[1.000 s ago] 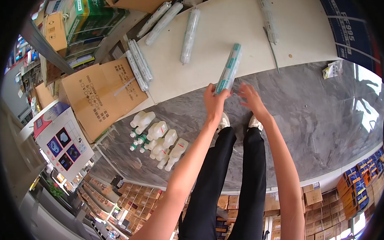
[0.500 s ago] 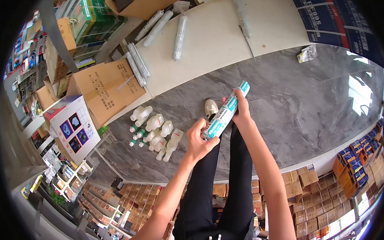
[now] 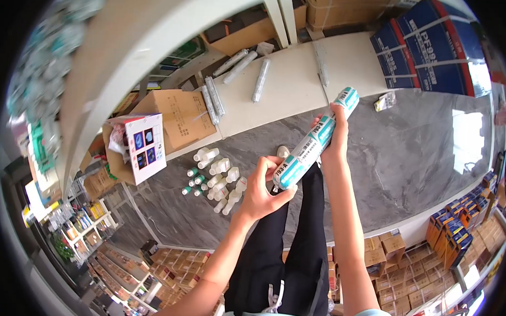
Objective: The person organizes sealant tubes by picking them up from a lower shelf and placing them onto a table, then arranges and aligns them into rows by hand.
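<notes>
- Several things to mind on the grey floor [image 3: 420,164]: stand steady before any shift of weight.
- Beyond, a pale surface [image 3: 292,70] with silvery tubes [image 3: 260,80] lying apart from the piece in hand; best not confused with it.
- To the far right, strapped blue cartons [image 3: 435,53]; to the left, a brown cardboard box [image 3: 179,119]. Allow for both when turning.
- Left of the hands and clear of contact, a cluster of white bottles [image 3: 220,166], some with green caps. Avoid any wide swing that way.
- In hand, a white-and-teal tube [image 3: 315,140] marked 793-A, raised above the floor in front of the legs [image 3: 312,210], slanting across the view. Support along its length instead of pinching one spot; probably soft under hard pressure.
- Left hand [image 3: 261,193] at the lower-left end, fingers [image 3: 269,161] and thumb grasping the tube from either side: cradle, don't crush.
- Right hand [image 3: 337,140] nearer the opposite end, thumb along the side, fingers partly hidden but grasping too. Match pressure between both hands for a balanced hold.
- Smallest, the printed lettering [image 3: 306,151], turned upward: leave uncovered for easy reading.
</notes>
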A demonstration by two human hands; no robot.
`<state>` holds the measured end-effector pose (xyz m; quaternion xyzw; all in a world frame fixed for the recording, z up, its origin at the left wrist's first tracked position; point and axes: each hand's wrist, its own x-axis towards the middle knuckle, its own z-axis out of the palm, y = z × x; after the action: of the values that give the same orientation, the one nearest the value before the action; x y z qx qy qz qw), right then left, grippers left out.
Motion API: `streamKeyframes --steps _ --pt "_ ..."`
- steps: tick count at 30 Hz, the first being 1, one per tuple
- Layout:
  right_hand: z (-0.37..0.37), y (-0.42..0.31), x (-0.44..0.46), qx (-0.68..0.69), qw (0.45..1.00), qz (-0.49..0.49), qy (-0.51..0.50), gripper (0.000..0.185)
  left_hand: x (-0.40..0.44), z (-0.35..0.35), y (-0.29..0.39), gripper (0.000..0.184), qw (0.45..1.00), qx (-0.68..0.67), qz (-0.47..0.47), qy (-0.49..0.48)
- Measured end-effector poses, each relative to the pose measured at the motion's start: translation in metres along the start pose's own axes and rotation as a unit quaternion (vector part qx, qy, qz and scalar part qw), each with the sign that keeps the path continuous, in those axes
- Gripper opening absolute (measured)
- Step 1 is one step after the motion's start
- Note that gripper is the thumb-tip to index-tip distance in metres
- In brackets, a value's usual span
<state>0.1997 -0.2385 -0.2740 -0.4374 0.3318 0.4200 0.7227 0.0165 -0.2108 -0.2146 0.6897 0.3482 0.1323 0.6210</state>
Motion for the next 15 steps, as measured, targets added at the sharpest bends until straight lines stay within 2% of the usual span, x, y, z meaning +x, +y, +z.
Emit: streamKeyframes --steps 1,4,6,9,15 --pt "0.006 -0.005 -0.011 -0.004 1.0 -0.021 -0.002 0.031 -0.005 -0.009 0.011 0.047 0.999 0.011 0.001 -0.031" --pt "0.019 -0.011 -0.042 0.009 0.998 -0.059 -0.009 0.029 -0.017 -0.023 0.041 0.051 0.999 0.033 0.021 -0.016" --pt "0.025 -0.014 -0.062 0.0 0.997 -0.076 -0.009 0.028 -0.023 -0.031 0.064 0.047 0.998 0.053 0.036 -0.011" --pt "0.034 -0.014 -0.1 -0.04 0.989 -0.139 -0.026 0.024 -0.029 -0.038 0.101 0.03 0.989 0.114 0.089 0.02" --pt "0.062 -0.023 -0.168 -0.009 0.986 -0.164 -0.036 0.021 -0.051 -0.061 0.147 0.026 0.983 0.095 0.142 0.061"
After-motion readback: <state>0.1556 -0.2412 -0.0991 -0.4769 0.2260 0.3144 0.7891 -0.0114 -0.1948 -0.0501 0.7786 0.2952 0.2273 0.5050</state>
